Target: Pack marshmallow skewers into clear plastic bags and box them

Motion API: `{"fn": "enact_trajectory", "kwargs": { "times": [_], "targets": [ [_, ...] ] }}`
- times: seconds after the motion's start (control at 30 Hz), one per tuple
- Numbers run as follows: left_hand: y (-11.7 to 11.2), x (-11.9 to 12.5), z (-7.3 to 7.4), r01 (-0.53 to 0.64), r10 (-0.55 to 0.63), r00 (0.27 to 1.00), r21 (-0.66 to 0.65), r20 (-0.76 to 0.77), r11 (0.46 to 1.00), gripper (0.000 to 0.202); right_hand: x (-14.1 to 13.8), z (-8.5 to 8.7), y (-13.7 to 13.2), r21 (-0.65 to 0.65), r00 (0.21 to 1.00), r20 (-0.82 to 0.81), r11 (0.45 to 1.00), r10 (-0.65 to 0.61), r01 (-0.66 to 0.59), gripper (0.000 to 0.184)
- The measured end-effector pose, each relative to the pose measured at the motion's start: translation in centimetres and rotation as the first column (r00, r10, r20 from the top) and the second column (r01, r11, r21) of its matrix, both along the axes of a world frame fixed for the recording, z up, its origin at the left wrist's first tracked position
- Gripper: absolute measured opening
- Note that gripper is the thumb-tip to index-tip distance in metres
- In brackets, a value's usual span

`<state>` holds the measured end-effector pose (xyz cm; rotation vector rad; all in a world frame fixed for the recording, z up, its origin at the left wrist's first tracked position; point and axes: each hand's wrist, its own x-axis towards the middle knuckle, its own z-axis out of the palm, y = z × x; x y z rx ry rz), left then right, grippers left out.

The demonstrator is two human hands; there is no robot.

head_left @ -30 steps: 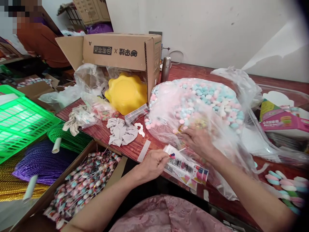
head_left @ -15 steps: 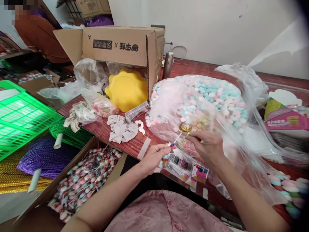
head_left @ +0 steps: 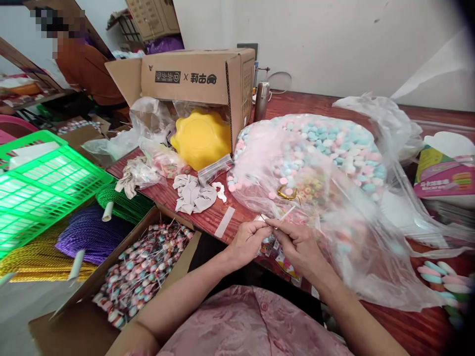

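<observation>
We saw the fingertips of the left hand (head_left: 248, 244) and right hand (head_left: 300, 247) meet in front of the body. Half a second earlier, we had seen the right fingers apart from the left, beside the gold ties (head_left: 286, 192); now they had come across to the left fingertips. The left fingers were clamped on the stick of sweets (head_left: 287, 213), its white end slanting out past the right fingertips. The right thumb and finger were pinched together, but we could not tell on what; a thin dark strand showed there, too small to name. To our judgement, the work had passed from picking something up to close handling at the stick's neck.

Just under the fingers lay printed packets (head_left: 276, 252), mostly hidden. The gold ties lay just beyond the fingertips, uncovered again, against the large plastic bag (head_left: 334, 143). Left of the left fingers, we saw a box of finished-looking sticks (head_left: 144, 267); farther beyond them, grey cloth (head_left: 195, 195) and a large carton (head_left: 185, 74).
</observation>
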<state>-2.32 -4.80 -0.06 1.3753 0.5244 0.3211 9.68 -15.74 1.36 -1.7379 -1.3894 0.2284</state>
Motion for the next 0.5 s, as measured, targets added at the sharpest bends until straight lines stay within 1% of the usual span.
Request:
{"fn": "enact_trajectory", "kwargs": {
  "times": [0.1,0.17,0.2,0.23,0.27,0.3,0.33,0.37,0.43,0.47,0.5],
  "targets": [
    [0.1,-0.3,0.0,-0.009,0.009,1.000,-0.013,-0.014,1.000,0.032,-0.4,0.2,-0.1,0.034,1.000,-0.019,0.999,-0.025,0.026,0.022],
    [0.1,-0.4,0.3,-0.022,0.022,1.000,-0.010,0.004,1.000,0.030,-1.1,-0.1,-0.3,0.120,0.993,-0.024,0.986,-0.117,0.119,0.018],
    [0.1,-0.4,0.5,-0.028,0.028,0.999,0.009,0.023,1.000,0.030,-1.5,-0.4,-0.5,0.171,0.982,-0.063,0.967,-0.179,0.187,0.020],
    [0.1,-0.5,0.7,-0.035,0.032,0.998,0.046,0.046,0.998,0.030,-1.9,-0.7,-0.6,0.208,0.964,-0.130,0.944,-0.232,0.255,0.021],
    [0.0,-0.5,0.9,-0.038,0.031,0.997,0.099,0.072,0.994,0.031,-2.3,-1.1,-0.7,0.215,0.938,-0.222,0.925,-0.264,0.312,0.020],
    [0.0,-0.4,1.1,-0.038,0.022,0.995,0.163,0.099,0.986,0.032,-2.5,-1.4,-0.7,0.190,0.905,-0.327,0.920,-0.271,0.344,0.017],
    [0.0,-0.4,1.4,-0.038,0.009,0.992,0.230,0.124,0.972,0.033,-2.6,-1.8,-0.7,0.143,0.863,-0.434,0.927,-0.257,0.347,0.014],
    [0.1,-0.4,1.6,-0.036,-0.008,0.989,0.296,0.146,0.955,0.034,-2.5,-2.0,-0.7,0.089,0.815,-0.532,0.942,-0.230,0.323,0.014],
    [0.1,-0.4,2.1,-0.026,-0.049,0.983,0.399,0.176,0.916,0.035,-1.8,-2.2,-0.8,-0.004,0.721,-0.675,0.977,-0.159,0.212,0.020],
    [0.2,-0.5,2.3,-0.006,-0.077,0.981,0.428,0.177,0.904,0.035,-1.1,-2.0,-0.8,-0.036,0.687,-0.718,0.991,-0.113,0.126,0.023],
    [0.3,-0.6,2.6,0.032,-0.114,0.980,0.430,0.166,0.902,0.036,-0.5,-1.6,-1.0,-0.059,0.670,-0.740,0.998,-0.055,0.016,0.024]
  ]
}}
